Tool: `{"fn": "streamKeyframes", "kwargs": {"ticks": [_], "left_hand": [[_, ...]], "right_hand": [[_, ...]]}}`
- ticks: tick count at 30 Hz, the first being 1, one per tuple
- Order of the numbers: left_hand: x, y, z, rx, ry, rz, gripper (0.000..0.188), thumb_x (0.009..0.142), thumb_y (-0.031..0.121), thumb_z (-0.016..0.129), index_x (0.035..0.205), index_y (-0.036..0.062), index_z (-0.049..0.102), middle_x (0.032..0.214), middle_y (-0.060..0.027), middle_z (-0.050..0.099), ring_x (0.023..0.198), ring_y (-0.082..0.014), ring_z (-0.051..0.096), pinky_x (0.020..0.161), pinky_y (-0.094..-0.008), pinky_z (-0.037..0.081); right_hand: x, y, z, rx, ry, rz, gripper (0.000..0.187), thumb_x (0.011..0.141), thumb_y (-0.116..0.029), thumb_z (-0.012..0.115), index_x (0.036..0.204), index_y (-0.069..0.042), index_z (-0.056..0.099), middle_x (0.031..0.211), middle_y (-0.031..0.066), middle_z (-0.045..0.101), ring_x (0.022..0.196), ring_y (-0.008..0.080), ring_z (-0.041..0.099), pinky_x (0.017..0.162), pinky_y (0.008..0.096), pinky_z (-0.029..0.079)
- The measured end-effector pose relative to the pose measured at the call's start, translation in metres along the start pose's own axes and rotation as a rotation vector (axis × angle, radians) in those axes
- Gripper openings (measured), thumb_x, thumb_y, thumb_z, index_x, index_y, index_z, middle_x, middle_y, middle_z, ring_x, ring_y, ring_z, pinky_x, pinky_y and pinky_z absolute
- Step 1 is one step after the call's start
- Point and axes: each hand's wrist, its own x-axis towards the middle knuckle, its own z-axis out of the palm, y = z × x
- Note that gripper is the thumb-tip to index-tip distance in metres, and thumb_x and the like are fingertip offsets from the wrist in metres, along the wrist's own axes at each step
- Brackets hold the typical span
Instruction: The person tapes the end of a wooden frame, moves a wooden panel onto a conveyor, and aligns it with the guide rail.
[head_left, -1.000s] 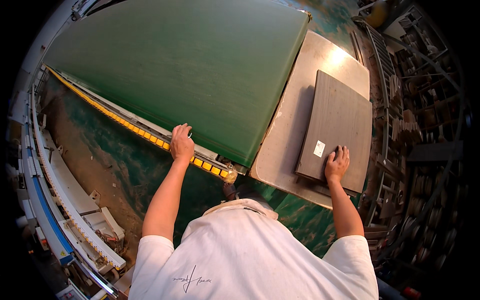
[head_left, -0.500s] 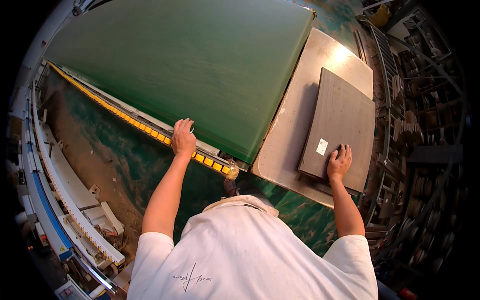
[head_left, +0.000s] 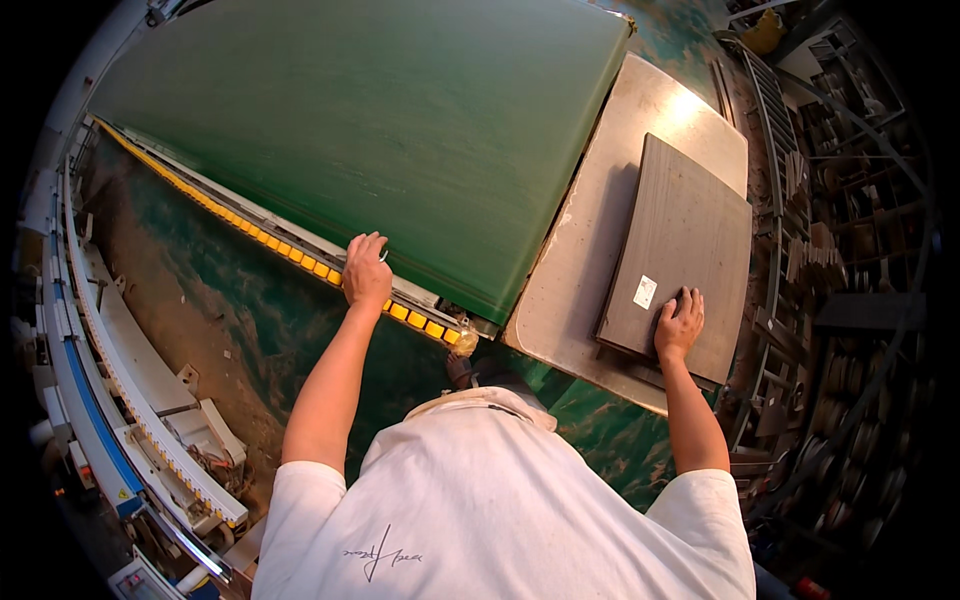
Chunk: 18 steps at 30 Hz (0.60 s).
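My left hand rests on the near side rail of a wide green conveyor belt. Its fingers point forward, a ring shows on one of them, and they hold nothing. To the right, my right hand lies with fingers stretched out on the top of a small stack of brown wood-grain boards. A white label is stuck on the top board, just left of that hand. The stack sits on a pale worn tabletop beside the belt's end.
Yellow blocks line the belt's near side. At far left stands a long machine with a blue strip. Racks with stacked pieces fill the right side. A ladder-like metal frame runs past the tabletop's right edge.
Both hands stay where they were, on the rail and on the boards. Only a very slight shift of the view shows.
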Motion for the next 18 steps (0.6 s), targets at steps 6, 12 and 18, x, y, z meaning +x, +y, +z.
{"fn": "streamKeyframes", "kwargs": {"ticks": [6, 12, 18], "left_hand": [[-0.002, -0.002, 0.004, -0.024, 0.009, -0.021, 0.039, 0.085, -0.001, 0.055, 0.12, 0.0057, 0.071, 0.134, -0.0088, 0.067, 0.134, -0.0311, 0.053, 0.113, -0.0415, 0.044], [-0.001, -0.008, 0.008, -0.018, 0.036, -0.018, 0.037, 0.086, 0.001, 0.055, 0.118, 0.0062, 0.073, 0.133, -0.0083, 0.068, 0.134, -0.0311, 0.054, 0.112, -0.0419, 0.045], [-0.001, -0.006, 0.005, -0.016, 0.038, -0.025, 0.037, 0.087, -0.001, 0.054, 0.118, 0.006, 0.072, 0.132, -0.0099, 0.068, 0.132, -0.0313, 0.055, 0.112, -0.042, 0.045]], "right_hand": [[0.005, -0.003, -0.005, -0.025, 0.032, -0.035, 0.048, 0.1, -0.03, 0.053, 0.141, -0.007, 0.06, 0.154, 0.0178, 0.05, 0.148, 0.0358, 0.04, 0.122, 0.0487, 0.029], [-0.001, 0.004, 0.006, -0.021, 0.029, -0.051, 0.048, 0.101, -0.031, 0.052, 0.142, -0.006, 0.059, 0.153, 0.0184, 0.052, 0.147, 0.0362, 0.041, 0.121, 0.049, 0.03], [-0.001, 0.004, 0.006, -0.026, 0.019, -0.046, 0.048, 0.102, -0.031, 0.052, 0.142, -0.006, 0.059, 0.154, 0.0182, 0.051, 0.147, 0.0356, 0.041, 0.121, 0.048, 0.031]]}}
